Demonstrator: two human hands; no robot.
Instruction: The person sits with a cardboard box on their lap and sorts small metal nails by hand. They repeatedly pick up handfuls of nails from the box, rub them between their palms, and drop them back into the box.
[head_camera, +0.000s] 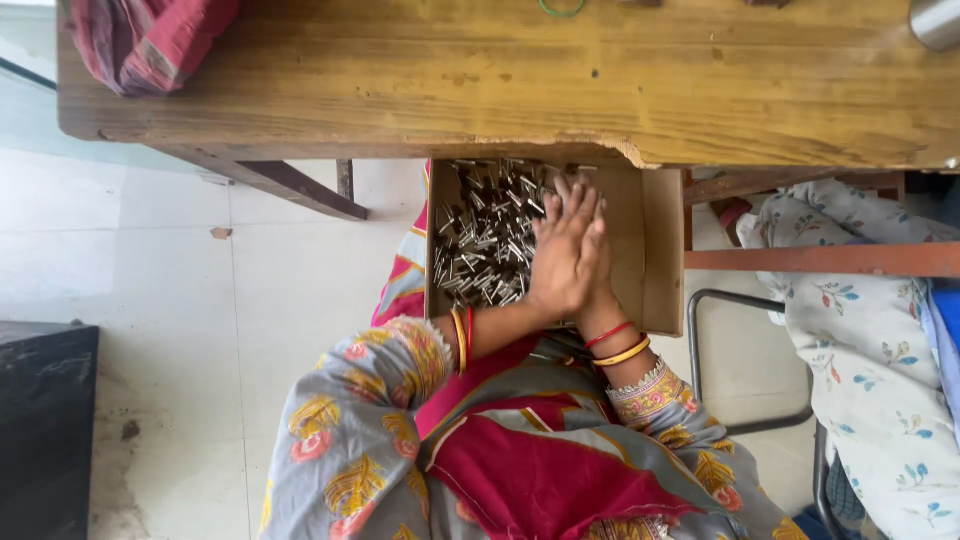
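Pressing together, hands (568, 255) over cardboard box (660, 250), seemingly metal pins (480, 245).

We press our left hand (560, 262) and right hand (596, 255) together, flat, inside the cardboard box (662, 250) on our lap, beside a heap of small metal pins (485, 240), under the wooden table (520, 90).

A small workroom: worn wooden bench (520, 90), cardboard box (660, 250) of small metal pieces (485, 240), tiled floor (150, 260).
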